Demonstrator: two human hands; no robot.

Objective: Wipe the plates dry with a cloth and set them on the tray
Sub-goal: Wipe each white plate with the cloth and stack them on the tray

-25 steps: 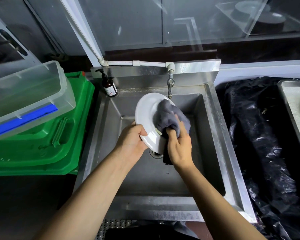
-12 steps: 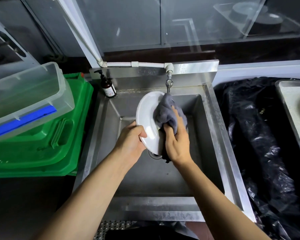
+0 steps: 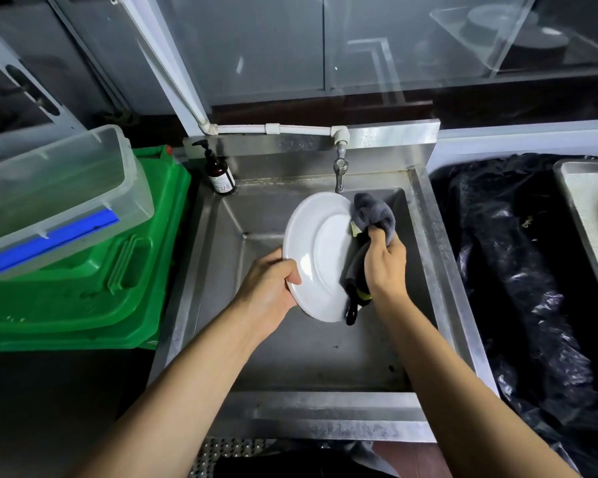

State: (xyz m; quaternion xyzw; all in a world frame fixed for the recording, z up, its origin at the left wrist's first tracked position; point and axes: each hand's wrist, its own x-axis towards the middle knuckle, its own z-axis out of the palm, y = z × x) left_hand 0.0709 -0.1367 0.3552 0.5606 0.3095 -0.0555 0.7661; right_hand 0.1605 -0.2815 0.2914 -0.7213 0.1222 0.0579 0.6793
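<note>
We judged wiping in hand: left hand [image 3: 268, 291] fingers gripped the plate [image 3: 316, 257] rim over the sink [image 3: 425, 215], right hand [image 3: 384, 263] fingers clutched the cloth [image 3: 373, 215]; next, carry it to the tray [image 3: 584, 201] at the worktop's right edge.

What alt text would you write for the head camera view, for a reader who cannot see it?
Over a stainless steel sink, the left hand grips a round white plate by its rim while the right hand holds a grey cloth against its far edge. A brown pump bottle stands at the sink's back left corner.
</note>
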